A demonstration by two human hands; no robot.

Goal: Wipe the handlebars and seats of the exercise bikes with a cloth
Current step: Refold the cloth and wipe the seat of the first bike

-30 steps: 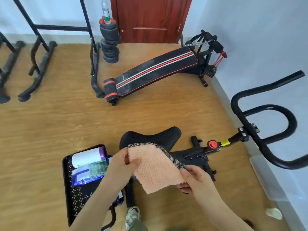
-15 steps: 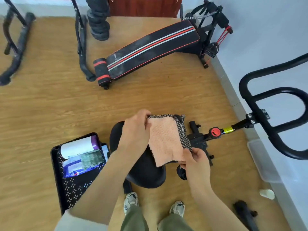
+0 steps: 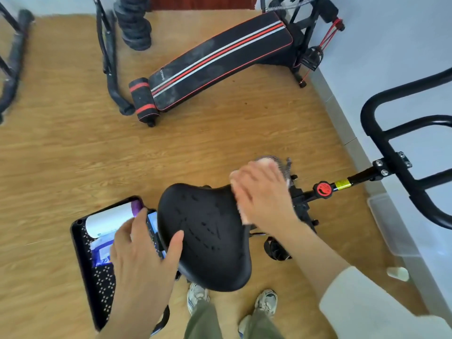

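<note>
The bike's black seat fills the lower middle of the head view. My right hand lies flat over the pink cloth and presses it onto the seat's narrow front end; only the cloth's edges and its dark mesh border show around the fingers. My left hand is open beside the seat's left edge, its thumb resting on the seat's surface. The black handlebars curve up at the right, apart from both hands.
A black tray holding a white roll sits on the wooden floor left of the seat. A sit-up bench and a weight stack stand farther back. A red knob marks the handlebar post; a clear bin lies by the wall.
My left hand let go of the cloth and dropped to the seat's left edge. My right hand carried the cloth down onto the seat's front end and now covers it.
</note>
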